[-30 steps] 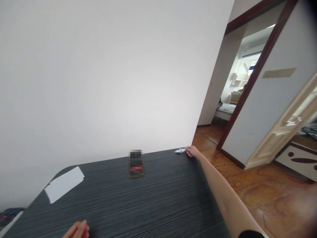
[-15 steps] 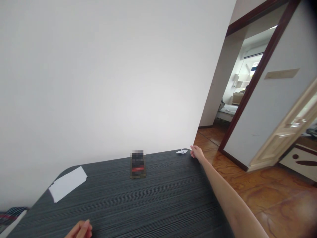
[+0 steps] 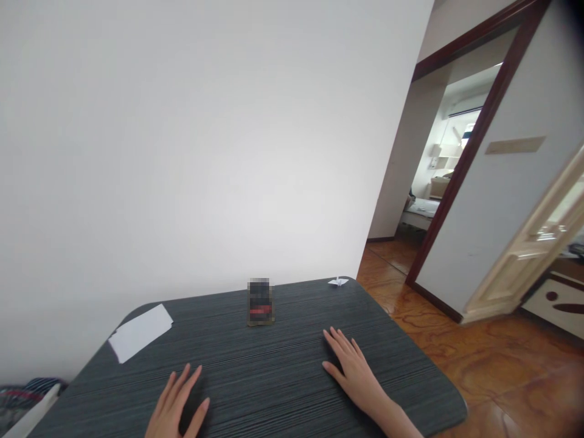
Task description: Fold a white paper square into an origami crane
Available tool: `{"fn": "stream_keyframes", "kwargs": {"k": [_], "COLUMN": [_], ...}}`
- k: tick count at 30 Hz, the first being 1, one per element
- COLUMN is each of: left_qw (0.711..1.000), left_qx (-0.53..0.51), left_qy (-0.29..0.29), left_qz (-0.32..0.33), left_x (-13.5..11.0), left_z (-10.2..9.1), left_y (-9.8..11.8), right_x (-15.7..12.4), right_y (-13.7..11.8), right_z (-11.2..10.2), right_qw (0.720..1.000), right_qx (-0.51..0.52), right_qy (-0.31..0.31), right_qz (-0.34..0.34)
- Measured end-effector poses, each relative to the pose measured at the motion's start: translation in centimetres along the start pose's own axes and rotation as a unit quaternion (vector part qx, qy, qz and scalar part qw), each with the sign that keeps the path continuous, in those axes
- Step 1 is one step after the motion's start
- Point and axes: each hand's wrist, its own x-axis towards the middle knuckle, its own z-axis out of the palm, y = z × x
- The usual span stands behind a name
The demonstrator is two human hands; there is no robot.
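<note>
My left hand (image 3: pixel 176 406) is over the near left part of the dark table (image 3: pixel 255 377), fingers apart and holding nothing. On the right side my right hand (image 3: pixel 351 368) is spread open, palm down, on or just above the tabletop. A folded white paper crane (image 3: pixel 338 281) stands at the far right corner, beyond my right hand and apart from it. Sheets of white paper (image 3: pixel 140 333) lie at the far left, past my left hand. Near the back edge, between them, is a dark, pixelated object (image 3: pixel 260 302) with a red band.
A white wall (image 3: pixel 219 152) rises behind the table. To the right are a brown tiled floor (image 3: pixel 438 316), a doorway with a dark red frame (image 3: pixel 474 140) and a cream cabinet door (image 3: pixel 515 261). Striped cloth (image 3: pixel 27 395) shows at the lower left.
My right hand has drawn back from beside the crane toward me and spread its fingers. My left hand has come further into view and opened. The view has shifted slightly.
</note>
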Motion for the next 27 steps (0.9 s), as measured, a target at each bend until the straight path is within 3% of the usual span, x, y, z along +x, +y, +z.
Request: {"fn": "stream_keyframes", "kwargs": {"k": [4, 9, 18, 27], "left_qw": [0.982, 0.961, 0.960, 0.971], "left_qx": [0.166, 0.255, 0.261, 0.223], "left_qy": [-0.084, -0.098, -0.088, -0.078], "left_qz": [0.039, 0.047, 0.050, 0.039], "left_x": [-0.8, -1.8, -3.8, -6.2], "left_z": [0.5, -0.1, -1.6, -1.9], "left_y": [1.1, 2.5, 3.8, 3.5], "right_x": [-1.9, -2.5, -3.8, -4.0], "right_y": [-3.2, -3.9, -4.1, -3.4], "right_z": [0.9, 1.4, 1.1, 1.9], "right_qw": [0.998, 0.997, 0.996, 0.996], "right_qx": [-0.057, -0.076, -0.086, -0.085], "right_qy": [-0.003, 0.015, -0.009, -0.006], "right_qz": [-0.012, 0.008, 0.001, -0.006]}}
